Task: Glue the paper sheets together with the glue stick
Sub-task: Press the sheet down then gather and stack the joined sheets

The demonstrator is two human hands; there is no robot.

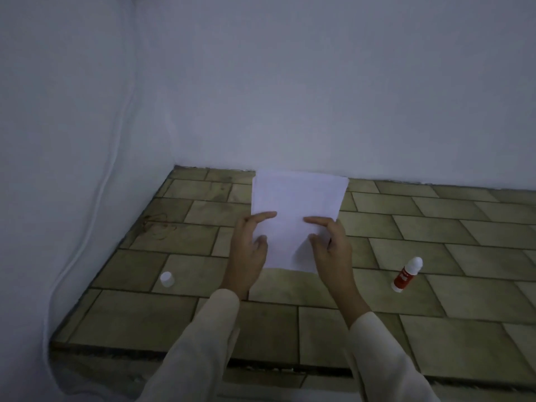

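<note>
Paper: white paper sheets (298,198), centre frame, far edge at the wall.
Left hand (249,250): grasps the left edge, thumb and forefinger on top.
Right hand (330,248): grasps the right edge likewise, probably squaring the sheets.
Glue: red-and-white plastic glue stick (406,275) parked right, uncapped; small white round cap (167,278) left.
Surface: tan brick-tiled bench (435,227), white wall corner, dim.

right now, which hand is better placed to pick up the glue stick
Right. The glue stick sits right of the paper, on the same side as the right hand; the left hand would have to cross over. Both hands hold the paper, so the left can steady it.
</note>
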